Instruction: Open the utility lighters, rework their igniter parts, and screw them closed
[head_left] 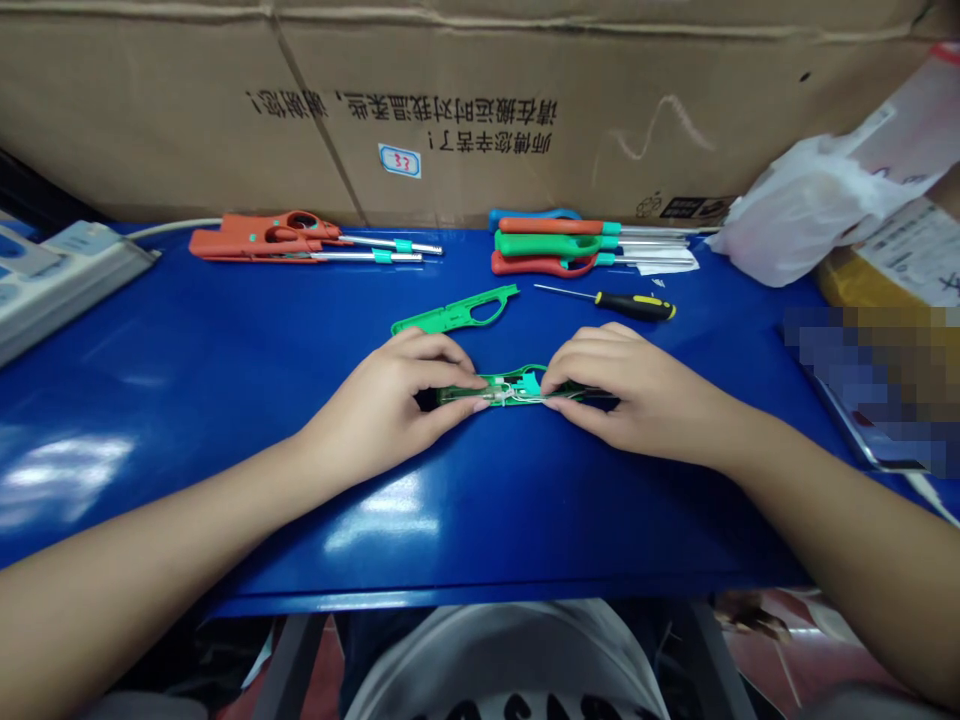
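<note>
An opened green gas lighter lies on the blue table between my hands, its inner parts and a thin white wire exposed. My left hand pinches its left end, thumb at the near side and fingers at the far side. With thumb and fingertips, my right hand grips the right part near the teal trigger. My right fingers hide part of that end. Just beyond my left hand rests the loose green casing half, hollow side showing. A black and yellow screwdriver lies beyond my right hand.
Orange lighters lie at the back left; several coloured lighters are stacked at the back centre. A power strip sits at the left edge. A cardboard box walls the back, with a white plastic bag at the right.
</note>
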